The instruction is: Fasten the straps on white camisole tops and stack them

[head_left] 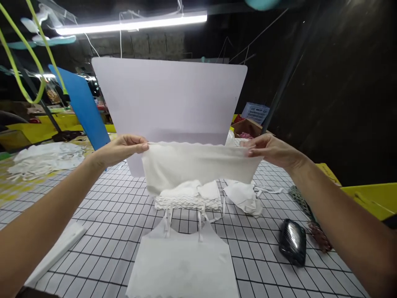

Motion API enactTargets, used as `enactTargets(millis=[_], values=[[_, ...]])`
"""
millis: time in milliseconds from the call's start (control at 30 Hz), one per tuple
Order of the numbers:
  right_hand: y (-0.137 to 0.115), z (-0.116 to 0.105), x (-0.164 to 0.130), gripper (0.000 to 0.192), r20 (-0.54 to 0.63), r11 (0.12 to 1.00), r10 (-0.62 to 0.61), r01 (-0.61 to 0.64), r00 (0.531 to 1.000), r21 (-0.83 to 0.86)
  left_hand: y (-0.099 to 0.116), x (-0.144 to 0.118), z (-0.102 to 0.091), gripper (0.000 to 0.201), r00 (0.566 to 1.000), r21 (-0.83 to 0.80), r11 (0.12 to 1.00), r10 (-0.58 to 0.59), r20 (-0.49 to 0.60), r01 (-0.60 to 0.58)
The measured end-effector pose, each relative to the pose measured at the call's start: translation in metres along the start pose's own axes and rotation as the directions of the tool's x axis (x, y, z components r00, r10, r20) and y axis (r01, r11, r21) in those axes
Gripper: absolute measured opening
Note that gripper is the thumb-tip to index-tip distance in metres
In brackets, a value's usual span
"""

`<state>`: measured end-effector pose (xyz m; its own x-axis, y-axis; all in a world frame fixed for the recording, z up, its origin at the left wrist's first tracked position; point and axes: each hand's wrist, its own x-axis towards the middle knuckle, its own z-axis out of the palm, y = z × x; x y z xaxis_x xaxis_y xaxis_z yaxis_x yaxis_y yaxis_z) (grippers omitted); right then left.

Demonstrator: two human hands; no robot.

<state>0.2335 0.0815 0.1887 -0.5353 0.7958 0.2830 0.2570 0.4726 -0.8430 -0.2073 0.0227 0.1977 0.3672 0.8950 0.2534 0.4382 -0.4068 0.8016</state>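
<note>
Stretched between my two hands is a white piece of fabric [198, 163], its wavy top edge pulled nearly level above the table. My left hand [132, 145] pinches its upper left corner. At the upper right corner, my right hand [263, 149] grips it, the fingers slightly blurred. Just below hangs or lies a stack of white camisoles [189, 200] with thin straps, partly hidden by the fabric. Closest to me, a flat white top-shaped panel [182, 265] rests with straps over its upper edge. Beside the stack is a crumpled white garment [245, 198].
A grid-patterned cloth [102, 231] covers the table. Behind the fabric stands a large white board [173, 99], with a blue board [80, 103] left of it. A black wrapped bundle [293, 242] lies at right. White garments [48, 157] are heaped at far left.
</note>
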Motion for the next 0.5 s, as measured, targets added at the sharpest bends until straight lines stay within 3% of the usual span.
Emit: enactTargets(millis=[67,133,200,300,433,500], values=[[0.001,0.003,-0.005,0.026,-0.003,0.993,-0.02,0.021,1.0,0.117,0.0,-0.005,0.001,0.032,0.999,-0.008,1.0,-0.004,0.042,0.004],[0.004,0.004,-0.008,0.026,-0.117,0.958,-0.059,0.089,0.991,0.274,-0.003,-0.007,0.002,0.028,0.993,0.027,0.999,-0.031,0.117,0.028],[0.008,0.002,-0.009,0.029,-0.178,0.936,-0.071,0.127,0.982,0.327,-0.007,-0.009,0.003,0.026,0.981,0.082,0.996,-0.056,0.186,0.041],[0.009,0.0,-0.011,0.034,-0.106,0.965,-0.023,0.049,0.994,0.256,-0.012,-0.012,0.005,0.031,0.978,0.108,0.994,-0.029,0.207,0.006],[0.009,0.001,-0.014,0.034,0.005,0.993,0.081,-0.081,0.997,0.082,-0.011,-0.019,0.006,0.041,0.995,-0.015,0.999,0.04,0.092,-0.038],[0.011,0.002,-0.016,0.033,-0.004,0.994,0.065,-0.065,0.998,0.088,-0.009,-0.023,0.005,0.042,0.997,-0.057,0.998,0.017,0.079,-0.013]])
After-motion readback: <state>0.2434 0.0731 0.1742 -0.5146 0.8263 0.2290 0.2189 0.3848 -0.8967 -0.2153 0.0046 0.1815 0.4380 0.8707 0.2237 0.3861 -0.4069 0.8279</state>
